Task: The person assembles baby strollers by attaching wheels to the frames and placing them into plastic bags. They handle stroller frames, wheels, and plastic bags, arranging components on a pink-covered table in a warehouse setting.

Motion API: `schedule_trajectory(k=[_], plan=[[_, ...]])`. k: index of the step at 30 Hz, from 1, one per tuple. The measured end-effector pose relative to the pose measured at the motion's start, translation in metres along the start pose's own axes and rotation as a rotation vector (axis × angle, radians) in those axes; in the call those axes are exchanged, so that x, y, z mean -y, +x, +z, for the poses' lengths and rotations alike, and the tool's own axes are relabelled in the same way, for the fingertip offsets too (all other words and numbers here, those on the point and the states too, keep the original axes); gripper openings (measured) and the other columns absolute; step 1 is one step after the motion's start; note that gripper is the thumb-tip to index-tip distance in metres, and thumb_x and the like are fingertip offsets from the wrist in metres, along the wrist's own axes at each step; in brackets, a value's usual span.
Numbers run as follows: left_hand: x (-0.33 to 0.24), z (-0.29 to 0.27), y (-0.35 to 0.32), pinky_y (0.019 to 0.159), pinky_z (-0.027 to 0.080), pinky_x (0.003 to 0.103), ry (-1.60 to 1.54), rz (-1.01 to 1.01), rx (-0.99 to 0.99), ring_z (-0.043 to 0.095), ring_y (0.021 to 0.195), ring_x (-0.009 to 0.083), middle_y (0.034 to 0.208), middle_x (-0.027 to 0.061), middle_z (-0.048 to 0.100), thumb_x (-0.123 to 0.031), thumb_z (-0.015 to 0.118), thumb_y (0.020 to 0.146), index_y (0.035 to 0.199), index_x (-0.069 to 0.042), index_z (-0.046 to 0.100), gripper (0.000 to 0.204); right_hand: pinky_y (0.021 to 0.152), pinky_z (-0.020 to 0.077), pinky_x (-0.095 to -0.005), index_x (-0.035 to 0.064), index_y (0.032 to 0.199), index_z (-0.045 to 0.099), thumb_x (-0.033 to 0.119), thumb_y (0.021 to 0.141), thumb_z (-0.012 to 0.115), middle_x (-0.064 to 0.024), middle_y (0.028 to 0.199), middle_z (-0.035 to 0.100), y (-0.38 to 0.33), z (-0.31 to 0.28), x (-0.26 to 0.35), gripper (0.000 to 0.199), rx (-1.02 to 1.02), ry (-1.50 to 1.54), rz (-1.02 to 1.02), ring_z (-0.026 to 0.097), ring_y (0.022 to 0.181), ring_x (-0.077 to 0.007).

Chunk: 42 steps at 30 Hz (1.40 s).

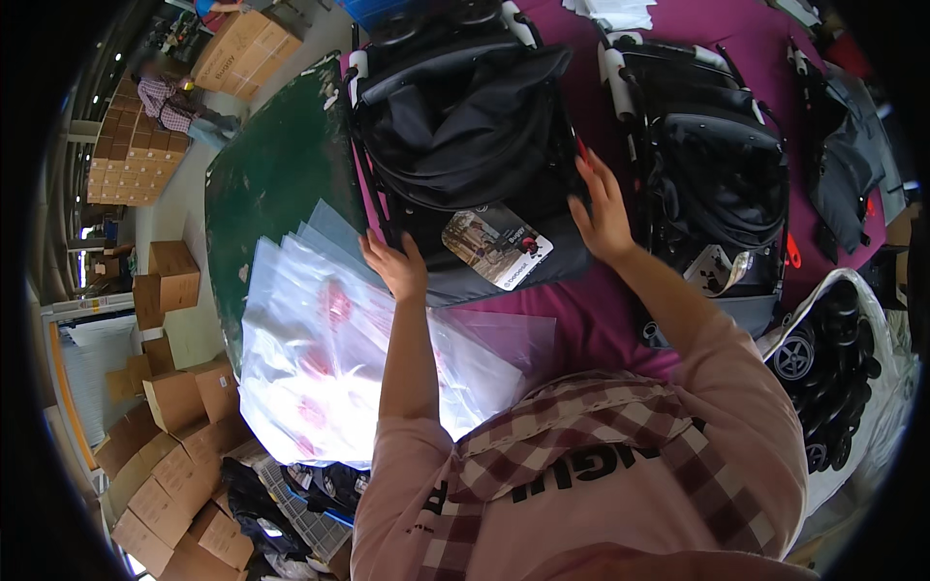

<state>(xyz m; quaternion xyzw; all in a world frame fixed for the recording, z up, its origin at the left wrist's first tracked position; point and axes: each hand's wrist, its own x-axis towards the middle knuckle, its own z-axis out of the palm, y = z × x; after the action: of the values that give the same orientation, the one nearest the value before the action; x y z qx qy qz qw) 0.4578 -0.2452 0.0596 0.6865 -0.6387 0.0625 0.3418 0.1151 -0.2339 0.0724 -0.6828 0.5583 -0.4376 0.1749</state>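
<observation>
The left hand (395, 266) lay against the left side of a folded black stroller (465, 136), fingers stretched out and thumb apart; the right hand (605, 213) was at its right edge, fingers likewise spread, unclenched. That one stroller rested between the two hands on purple cloth (542, 339), with one printed card (497, 245) on its near part. One red piece (581, 147) showed just beside the right fingertips.

To its right were two more folded strollers, three in all: a second stroller (717, 174) bearing one card, and a third stroller (845, 160) near the far right, partly cut by the view's dark rim. Each of these two also showed a red piece.

To the left, clear plastic bags (291, 339) overlapped in a stack, too layered to count; the left forearm crossed in front of them. Beyond lay one worn green tabletop (281, 165).

At right, one white sack (872, 378) held many black wheels (838, 339), heaped too closely to count. One grey crate (295, 508) and several open cartons (184, 387) crowded the floor at lower left. Farther off, two co-workers (170, 102) were beside stacked boxes (136, 160) and one large carton (247, 56).
</observation>
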Motion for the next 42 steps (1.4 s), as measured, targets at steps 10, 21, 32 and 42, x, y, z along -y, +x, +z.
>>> schedule_trajectory(k=[10,21,32,42], plan=[[-0.024,-0.021,-0.042,0.100,0.037,0.044,0.511,0.284,0.467,0.043,0.121,0.0349,0.138,0.0189,0.036,-0.025,0.060,0.080,0.119,-0.008,0.053,0.043,0.098,0.0414,-0.0444,0.0065,0.118,0.055,0.008,0.072,0.068,-0.0192,0.132,0.044,-0.237,-0.108,0.071,0.048,0.138,-0.209,0.169,0.046,0.120,-0.0381],[-0.013,-0.039,-0.054,0.089,0.045,0.051,0.618,0.143,0.619,0.046,0.113,0.0355,0.121,0.0141,0.046,-0.015,0.056,0.081,0.112,-0.018,0.051,0.032,0.097,0.0421,-0.0442,0.0063,0.107,0.062,0.016,0.076,0.064,-0.0169,0.124,0.051,-0.361,-0.240,0.048,0.032,-0.184,-0.496,0.532,0.049,0.113,-0.0368],[-0.071,-0.074,-0.165,0.096,0.036,0.051,0.679,-0.202,0.318,0.040,0.122,0.0316,0.134,0.0085,0.041,-0.018,0.061,0.078,0.125,-0.025,0.046,0.051,0.102,0.0346,-0.0445,0.0132,0.121,0.054,0.011,0.065,0.068,-0.0126,0.133,0.046,-0.519,-0.418,-0.030,0.057,-0.058,-0.871,1.204,0.039,0.127,-0.0327],[-0.335,-0.007,-0.242,0.103,0.032,0.046,-0.134,0.421,0.410,0.037,0.124,0.0413,0.134,0.0273,0.037,-0.007,0.060,0.076,0.121,-0.005,0.051,0.045,0.089,0.0472,-0.0393,0.0059,0.114,0.058,0.006,0.065,0.063,-0.0184,0.114,0.059,-0.423,-0.521,-0.087,0.049,-0.231,0.024,0.814,0.056,0.106,-0.0367]])
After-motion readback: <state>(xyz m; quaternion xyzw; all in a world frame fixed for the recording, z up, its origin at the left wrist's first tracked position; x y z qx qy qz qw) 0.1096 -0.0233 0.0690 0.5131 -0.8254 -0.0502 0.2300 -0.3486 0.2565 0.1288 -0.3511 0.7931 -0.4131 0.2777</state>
